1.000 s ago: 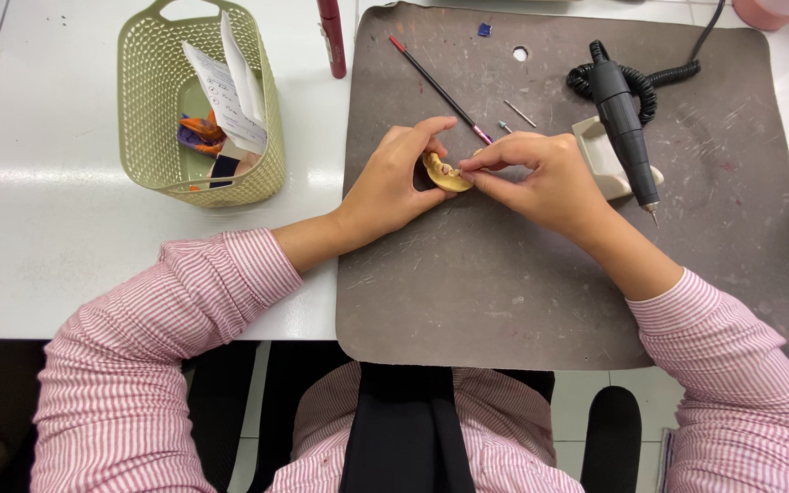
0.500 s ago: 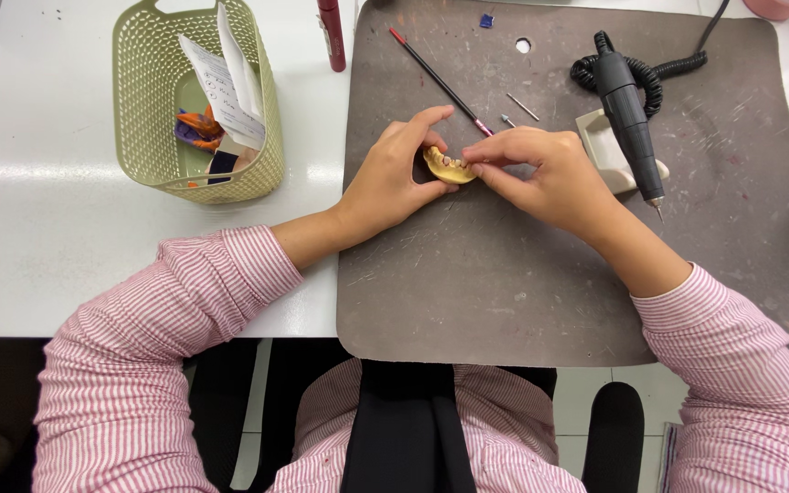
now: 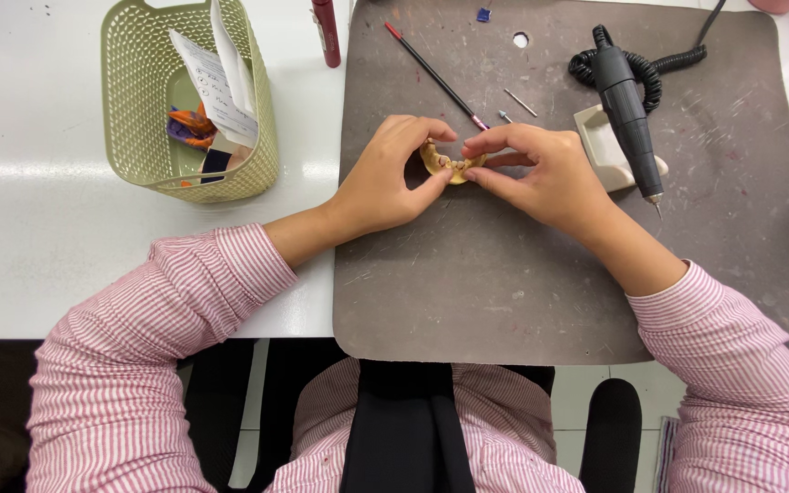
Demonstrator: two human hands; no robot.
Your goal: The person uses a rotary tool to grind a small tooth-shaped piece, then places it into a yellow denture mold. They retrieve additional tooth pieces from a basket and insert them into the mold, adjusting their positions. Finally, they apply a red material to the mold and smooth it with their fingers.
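Mid-frame, left hand point(image 3: 385, 178) and right hand point(image 3: 545, 173) fingers both pinch a small yellow arch-shaped dental model point(image 3: 449, 162) over the dark grey mat point(image 3: 504, 274).

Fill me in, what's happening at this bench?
A person seated at a white table holds a small tan dental model between both hands over a dark work mat. The left hand cradles it from the side while the right hand pinches its other end. A black rotary handpiece rests on its stand to the right, a thin brush lies above, and a green basket sits to the left.
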